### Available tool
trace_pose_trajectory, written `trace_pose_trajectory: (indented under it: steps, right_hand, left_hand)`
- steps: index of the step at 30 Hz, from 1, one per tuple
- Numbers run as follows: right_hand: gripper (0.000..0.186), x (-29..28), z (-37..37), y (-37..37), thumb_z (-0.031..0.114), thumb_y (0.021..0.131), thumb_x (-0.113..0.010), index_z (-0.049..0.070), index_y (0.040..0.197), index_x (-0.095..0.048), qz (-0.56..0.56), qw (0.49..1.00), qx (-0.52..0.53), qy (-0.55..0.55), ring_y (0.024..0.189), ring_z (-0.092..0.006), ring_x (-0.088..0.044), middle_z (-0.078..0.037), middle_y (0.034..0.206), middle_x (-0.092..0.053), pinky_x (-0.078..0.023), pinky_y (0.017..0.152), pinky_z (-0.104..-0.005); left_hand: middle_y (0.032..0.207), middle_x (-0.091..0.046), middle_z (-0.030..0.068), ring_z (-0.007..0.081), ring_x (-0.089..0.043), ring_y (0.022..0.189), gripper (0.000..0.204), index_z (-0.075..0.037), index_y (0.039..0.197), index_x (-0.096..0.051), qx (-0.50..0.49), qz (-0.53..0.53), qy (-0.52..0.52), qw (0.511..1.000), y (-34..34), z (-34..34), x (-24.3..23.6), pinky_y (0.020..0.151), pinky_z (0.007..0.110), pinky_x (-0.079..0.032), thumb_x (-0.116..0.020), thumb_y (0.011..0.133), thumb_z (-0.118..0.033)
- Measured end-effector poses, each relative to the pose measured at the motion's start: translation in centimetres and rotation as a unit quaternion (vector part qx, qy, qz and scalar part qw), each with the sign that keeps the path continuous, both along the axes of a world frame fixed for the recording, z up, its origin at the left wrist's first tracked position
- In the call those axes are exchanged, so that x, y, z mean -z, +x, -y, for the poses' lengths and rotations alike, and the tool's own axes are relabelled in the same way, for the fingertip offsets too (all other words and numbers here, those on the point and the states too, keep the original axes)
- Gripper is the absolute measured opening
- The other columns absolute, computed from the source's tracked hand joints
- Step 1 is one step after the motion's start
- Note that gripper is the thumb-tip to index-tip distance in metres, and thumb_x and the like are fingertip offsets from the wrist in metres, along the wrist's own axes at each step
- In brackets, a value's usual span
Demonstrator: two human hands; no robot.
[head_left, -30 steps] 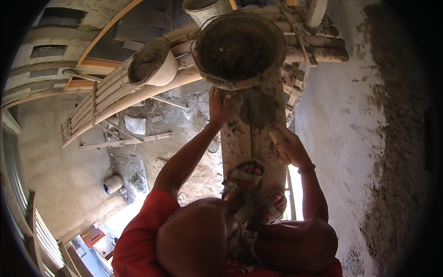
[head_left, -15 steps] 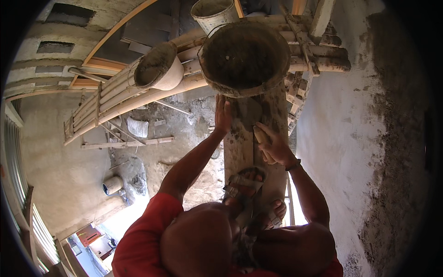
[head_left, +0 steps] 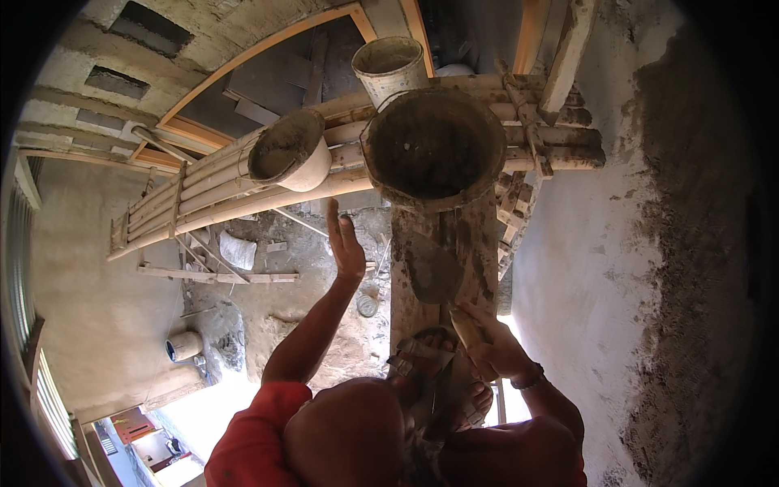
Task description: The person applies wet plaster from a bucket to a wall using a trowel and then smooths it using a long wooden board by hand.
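Observation:
My right hand point(head_left: 497, 345) is wrapped round the wooden handle of a trowel point(head_left: 436, 272). Its grey, mud-coloured blade lies over the wooden plank point(head_left: 410, 308), pointing away from me. Left of the plank, my left hand point(head_left: 347, 247) is held up in the air with its fingers stretched out and nothing in them. Just beyond the blade, at the plank's far end, sits a wide dark basin point(head_left: 435, 146) with grey-brown mortar inside. My sandalled feet point(head_left: 430, 345) rest on the plank at its near end.
Bamboo scaffold poles point(head_left: 219, 199) cross in front, bearing a pale bucket point(head_left: 304, 166) with mortar and a second bucket point(head_left: 389, 77) farther back. A partly plastered wall point(head_left: 580, 260) rises close on my right. Far below lie the floor point(head_left: 316, 325) and a toppled drum point(head_left: 185, 346).
My left hand has lifted off the plank's edge and moved left. The right hand has drawn the trowel back toward me, away from the basin. My view has tipped upward a little.

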State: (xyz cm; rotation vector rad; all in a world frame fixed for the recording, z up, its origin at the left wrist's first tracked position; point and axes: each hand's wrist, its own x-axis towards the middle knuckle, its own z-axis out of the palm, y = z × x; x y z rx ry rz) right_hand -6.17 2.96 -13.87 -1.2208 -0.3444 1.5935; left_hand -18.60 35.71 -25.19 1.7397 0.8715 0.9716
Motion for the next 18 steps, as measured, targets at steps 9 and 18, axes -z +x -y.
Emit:
trace_pose_trajectory:
  steps: [9,18]
  right_hand:
    - [0.072,-8.5,-5.4,7.4,0.002,0.073,-0.065,0.005,0.142,-0.042,0.593,0.774,0.032,0.219,0.084,-0.0323,-0.066,-0.021,0.106,-0.063,-0.055,0.078,-0.0399]
    - [0.070,-7.8,-7.4,14.7,-0.003,0.072,-0.064,0.010,0.139,-0.046,0.685,0.721,0.016,0.102,0.084,-0.0323,-0.066,-0.017,0.099,-0.064,-0.055,0.075,-0.0408]
  left_hand:
    - [0.146,-0.036,0.0292,0.0351,-0.040,0.133,0.075,0.006,0.145,-0.029,-0.086,-0.008,-0.131,0.988,9.4,-11.3,-9.0,0.109,0.042,-0.032,-0.057,0.093,-0.041]
    - [0.148,-0.034,0.0262,0.0474,-0.040,0.130,0.070,-0.001,0.145,-0.032,-0.003,-0.196,-0.346,0.918,25.1,-18.4,-6.3,0.104,0.062,-0.037,-0.064,0.090,-0.032]
